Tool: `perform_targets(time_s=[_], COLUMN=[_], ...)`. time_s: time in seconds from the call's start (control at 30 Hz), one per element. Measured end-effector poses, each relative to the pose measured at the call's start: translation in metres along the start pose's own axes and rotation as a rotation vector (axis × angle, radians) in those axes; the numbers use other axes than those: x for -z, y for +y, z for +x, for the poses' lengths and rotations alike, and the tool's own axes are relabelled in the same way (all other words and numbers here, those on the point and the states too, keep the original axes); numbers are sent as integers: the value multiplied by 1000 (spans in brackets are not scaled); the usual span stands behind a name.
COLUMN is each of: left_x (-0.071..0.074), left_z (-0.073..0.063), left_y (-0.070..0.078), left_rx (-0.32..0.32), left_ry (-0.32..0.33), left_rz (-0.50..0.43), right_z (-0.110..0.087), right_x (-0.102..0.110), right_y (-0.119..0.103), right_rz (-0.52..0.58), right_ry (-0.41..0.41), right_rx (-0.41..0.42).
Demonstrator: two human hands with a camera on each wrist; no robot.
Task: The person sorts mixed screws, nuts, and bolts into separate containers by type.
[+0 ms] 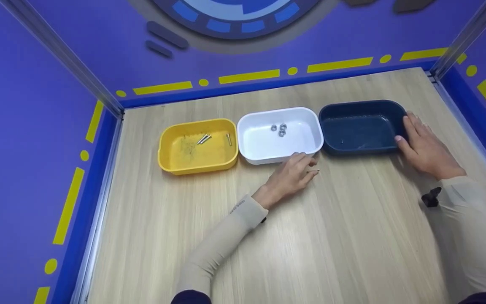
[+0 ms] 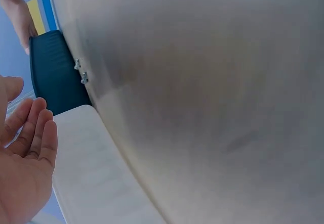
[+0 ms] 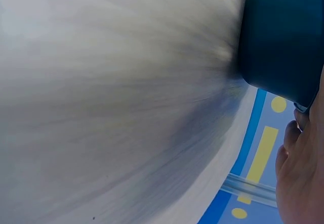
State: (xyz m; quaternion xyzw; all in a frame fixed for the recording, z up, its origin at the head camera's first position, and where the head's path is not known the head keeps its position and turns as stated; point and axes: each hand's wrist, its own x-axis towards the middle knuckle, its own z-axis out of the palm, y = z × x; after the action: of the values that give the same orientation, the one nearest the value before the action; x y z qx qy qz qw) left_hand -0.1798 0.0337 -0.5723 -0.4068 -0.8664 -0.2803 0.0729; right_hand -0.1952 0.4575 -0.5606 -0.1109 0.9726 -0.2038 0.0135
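Note:
My left hand [image 1: 290,176] is at the front wall of the white bin [image 1: 264,161], its fingers loosely bent. The left wrist view shows nothing in that palm [image 2: 25,178]; whether it touches the bin I cannot tell. At the far right, my right hand [image 1: 426,150] holds the dark blue-green bin [image 1: 361,148] by its right end, thumb over the rim and fingers along the outside. Several metal nuts [image 1: 282,132] lie in the white bin. Two small screw-like metal pieces [image 2: 84,77] show beside the dark bin's edge in the left wrist view.
A yellow bin [image 1: 175,162] with several screws [image 1: 203,139] stands left of the white one, forming a row of three. Blue panels [image 1: 15,126] with yellow marks wall the wooden table [image 1: 163,236] at the back and sides.

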Motion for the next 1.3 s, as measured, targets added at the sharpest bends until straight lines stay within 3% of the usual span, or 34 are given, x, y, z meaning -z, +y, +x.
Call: perform_targets(time_s=[0.17,0.53,0.97,1.3], left_x=[-1,-2,-7,-7], left_z=[-6,-5,-1,1], left_y=[0,-5,-6,-10], left_rx=[0,95,120,88], left_ry=[-51,-178,-224,-237], left_rz=[37,33,91,112], right_z=[0,-1,1,0], right_x=[0,2,2,1], right_y=[0,1,0,1], right_rz=[-1,6,10,10], right_ry=[-4,-13,-38,-40], right_rx=[1,4,-6,-14])
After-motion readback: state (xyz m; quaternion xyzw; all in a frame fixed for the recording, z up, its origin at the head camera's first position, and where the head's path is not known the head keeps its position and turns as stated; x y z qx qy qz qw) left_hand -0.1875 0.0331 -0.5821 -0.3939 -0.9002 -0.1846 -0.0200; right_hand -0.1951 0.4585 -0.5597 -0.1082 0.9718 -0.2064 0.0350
